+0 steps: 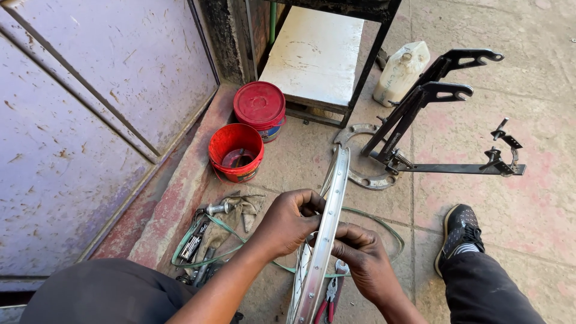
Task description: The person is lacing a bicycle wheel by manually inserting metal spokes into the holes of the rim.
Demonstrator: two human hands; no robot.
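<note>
A silver bicycle wheel rim [333, 191] stands on edge in front of me, running from the bottom centre up toward the middle. My left hand [290, 219] grips the rim from the left, fingers curled over its edge. On the right side, my right hand [363, 258] pinches the rim just below the left hand. A thin green rim strip [384, 227] loops on the ground around the rim. Red-handled pliers [329, 300] lie under the rim near my right hand.
A black wheel-truing stand [432, 129] sits on the paving to the right, over a metal ring [360, 177]. An open red bucket [236, 152] and a lidded red tub [260, 107] stand by the purple metal door [90, 108]. Tools on a rag [222, 225] lie at left. My shoe [460, 231] rests at right.
</note>
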